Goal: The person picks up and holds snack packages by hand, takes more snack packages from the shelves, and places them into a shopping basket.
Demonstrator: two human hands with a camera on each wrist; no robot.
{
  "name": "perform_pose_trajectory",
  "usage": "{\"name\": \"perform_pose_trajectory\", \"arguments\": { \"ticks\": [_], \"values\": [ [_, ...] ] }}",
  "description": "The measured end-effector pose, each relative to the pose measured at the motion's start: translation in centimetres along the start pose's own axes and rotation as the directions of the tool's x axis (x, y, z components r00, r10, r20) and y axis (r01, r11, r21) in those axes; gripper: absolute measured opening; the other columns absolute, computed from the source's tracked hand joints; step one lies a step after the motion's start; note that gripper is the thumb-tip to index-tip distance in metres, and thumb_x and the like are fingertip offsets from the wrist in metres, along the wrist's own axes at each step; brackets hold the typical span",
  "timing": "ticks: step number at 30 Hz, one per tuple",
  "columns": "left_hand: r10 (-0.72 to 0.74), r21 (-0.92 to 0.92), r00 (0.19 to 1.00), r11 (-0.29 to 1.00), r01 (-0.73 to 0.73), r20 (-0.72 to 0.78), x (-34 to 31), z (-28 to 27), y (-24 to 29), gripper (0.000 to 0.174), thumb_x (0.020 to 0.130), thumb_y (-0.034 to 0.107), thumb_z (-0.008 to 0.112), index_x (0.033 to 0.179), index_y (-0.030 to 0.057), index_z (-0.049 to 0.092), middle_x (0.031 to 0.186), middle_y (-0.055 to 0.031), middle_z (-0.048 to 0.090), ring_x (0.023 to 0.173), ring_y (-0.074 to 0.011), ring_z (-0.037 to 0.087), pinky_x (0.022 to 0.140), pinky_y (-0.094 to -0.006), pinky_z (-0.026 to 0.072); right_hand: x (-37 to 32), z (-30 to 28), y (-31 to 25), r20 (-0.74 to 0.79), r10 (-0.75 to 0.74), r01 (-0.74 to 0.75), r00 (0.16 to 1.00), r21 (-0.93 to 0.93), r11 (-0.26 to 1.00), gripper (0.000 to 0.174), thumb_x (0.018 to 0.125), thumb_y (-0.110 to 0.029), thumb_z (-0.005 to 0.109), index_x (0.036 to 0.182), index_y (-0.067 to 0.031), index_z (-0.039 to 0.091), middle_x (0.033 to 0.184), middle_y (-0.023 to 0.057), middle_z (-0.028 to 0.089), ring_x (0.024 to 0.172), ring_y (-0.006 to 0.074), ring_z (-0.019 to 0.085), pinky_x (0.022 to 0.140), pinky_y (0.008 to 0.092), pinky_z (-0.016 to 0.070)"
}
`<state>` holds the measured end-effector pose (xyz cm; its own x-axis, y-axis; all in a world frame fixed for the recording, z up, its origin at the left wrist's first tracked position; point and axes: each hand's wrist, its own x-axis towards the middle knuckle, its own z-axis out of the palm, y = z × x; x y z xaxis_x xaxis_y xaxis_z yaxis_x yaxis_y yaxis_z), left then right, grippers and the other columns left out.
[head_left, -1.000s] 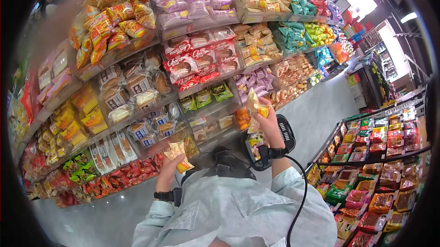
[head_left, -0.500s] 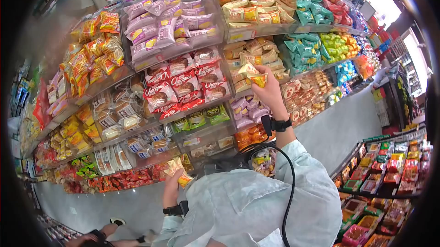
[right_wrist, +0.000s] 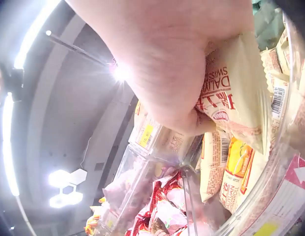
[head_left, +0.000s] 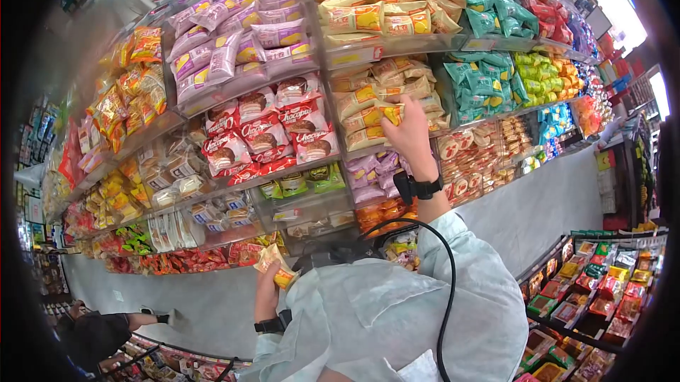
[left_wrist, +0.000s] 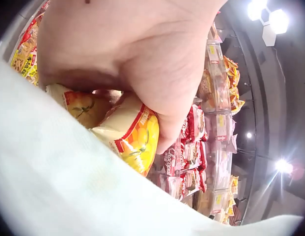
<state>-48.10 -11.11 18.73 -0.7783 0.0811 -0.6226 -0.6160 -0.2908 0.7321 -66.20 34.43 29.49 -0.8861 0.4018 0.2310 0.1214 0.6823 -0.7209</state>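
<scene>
Two grips: right hand (head_left: 412, 135) curled round yellow snack packet (head_left: 391, 114) at centre shelf (head_left: 354, 151), left hand (head_left: 268, 287) clutching second packet (head_left: 278, 267).

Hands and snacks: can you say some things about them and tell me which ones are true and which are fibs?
1. The right hand holds a pale yellow packet up high. True.
2. The left hand holds nothing. False: it grips an orange-yellow packet down low.
3. Red packets sit to the left of the right hand. True.
4. The right hand reaches down to the floor. False: it is raised among the stacked snacks, with teal packets just to its right.
</scene>
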Motion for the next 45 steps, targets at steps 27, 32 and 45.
{"name": "perform_pose_trajectory", "arguments": {
  "ticks": [27,32,45],
  "values": [
    [-0.079,0.079,0.99,0.994,0.07,0.114,3.0,0.4,1.6,0.039,0.1,0.017,0.063,0.134,0.0007,0.056,0.124,-0.0077,0.067,0.112,-0.0199,0.066,0.097,-0.0347,0.0517,-4.6,-2.8,6.7,-0.217,-0.094,0.058,0.972,-0.169,0.984,0.042,0.084,-0.017,0.073,0.124,-0.0028,0.066,0.12,0.0184,0.066,0.112,0.0372,0.064,0.098,0.0432,0.0498],
    [-0.083,0.138,0.979,0.989,0.057,0.185,4.1,-1.7,2.5,0.041,0.099,0.017,0.065,0.135,0.0004,0.056,0.125,-0.0067,0.066,0.113,-0.0175,0.064,0.097,-0.0331,0.0502,-7.4,-2.5,4.0,-0.181,-0.08,0.057,0.98,-0.129,0.99,0.034,0.085,-0.013,0.07,0.117,-0.002,0.069,0.116,0.0182,0.07,0.117,0.0377,0.062,0.102,0.0429,0.0474],
    [-0.004,-0.145,0.848,0.985,0.094,0.53,2.4,-3.3,10.2,0.069,0.094,0.003,0.066,0.154,0.003,0.032,0.141,-0.0094,0.055,0.127,-0.0199,0.057,0.104,-0.0351,0.0494,-21.5,9.0,-15.3,0.497,-0.057,-0.175,0.866,0.408,0.896,0.033,0.092,-0.012,0.071,0.123,-0.0022,0.064,0.111,0.0101,0.072,0.101,0.0179,0.07,0.09,0.0323,0.0559]
  ]
}}
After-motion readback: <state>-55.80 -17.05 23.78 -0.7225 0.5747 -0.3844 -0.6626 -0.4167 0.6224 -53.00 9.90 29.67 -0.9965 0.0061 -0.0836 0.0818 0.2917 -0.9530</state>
